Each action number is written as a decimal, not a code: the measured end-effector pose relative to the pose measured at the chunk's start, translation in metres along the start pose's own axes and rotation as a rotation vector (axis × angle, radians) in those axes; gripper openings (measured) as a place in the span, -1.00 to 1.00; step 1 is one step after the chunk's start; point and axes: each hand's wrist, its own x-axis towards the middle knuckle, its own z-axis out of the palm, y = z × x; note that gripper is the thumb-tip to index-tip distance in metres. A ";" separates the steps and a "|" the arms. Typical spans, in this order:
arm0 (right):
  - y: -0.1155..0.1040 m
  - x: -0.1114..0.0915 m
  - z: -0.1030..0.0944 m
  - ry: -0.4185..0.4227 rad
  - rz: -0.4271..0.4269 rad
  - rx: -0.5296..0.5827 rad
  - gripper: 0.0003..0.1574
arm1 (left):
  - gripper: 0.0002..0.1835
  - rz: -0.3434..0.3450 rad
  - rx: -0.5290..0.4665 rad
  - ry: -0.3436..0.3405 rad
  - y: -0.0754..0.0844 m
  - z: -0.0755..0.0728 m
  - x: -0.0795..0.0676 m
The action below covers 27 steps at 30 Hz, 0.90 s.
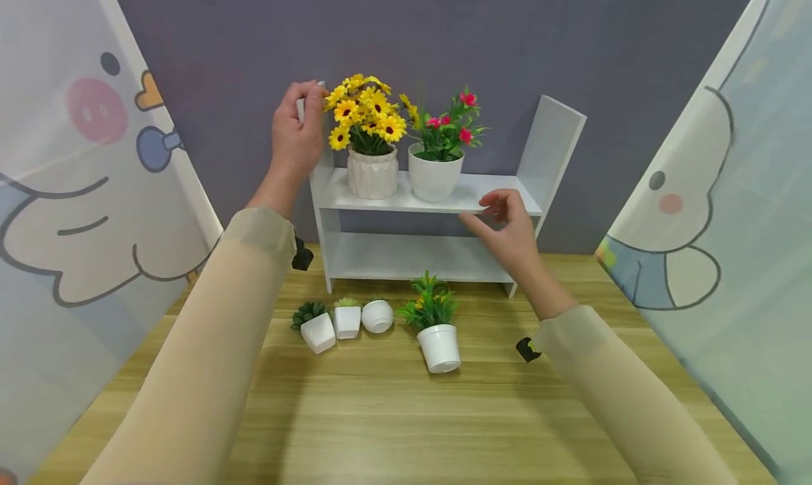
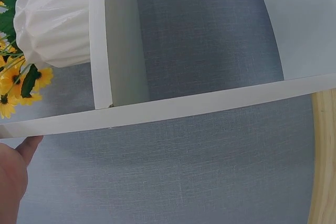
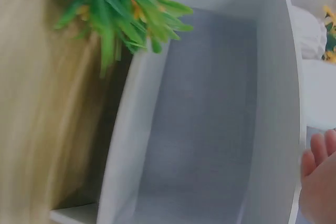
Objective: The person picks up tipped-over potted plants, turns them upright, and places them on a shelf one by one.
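My left hand [image 1: 298, 129] grips the upper end of the left side panel of a white two-tier shelf [image 1: 425, 256]. A fingertip shows against the panel's edge in the left wrist view. Beside that hand, yellow flowers in a ribbed white pot [image 1: 372, 175] stand on the upper board. To their right stands a round white pot [image 1: 435, 175] with pink flowers. My right hand [image 1: 507, 231] is at the right front of the upper board, fingers loosely bent and holding nothing. Whether it touches the board, I cannot tell.
A white pot [image 1: 439, 349] with a green and yellow plant lies tipped on the wooden table [image 1: 393, 428]. Left of it lie a dark succulent pot [image 1: 318, 332], a square white pot [image 1: 347, 323] and a round white pot [image 1: 378, 316]. A grey wall [image 1: 444, 34] stands behind.
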 end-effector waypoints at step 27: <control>0.042 -0.137 -0.035 -0.574 0.385 -0.072 -0.23 | -0.50 -0.024 0.079 -0.021 0.006 -0.007 -0.008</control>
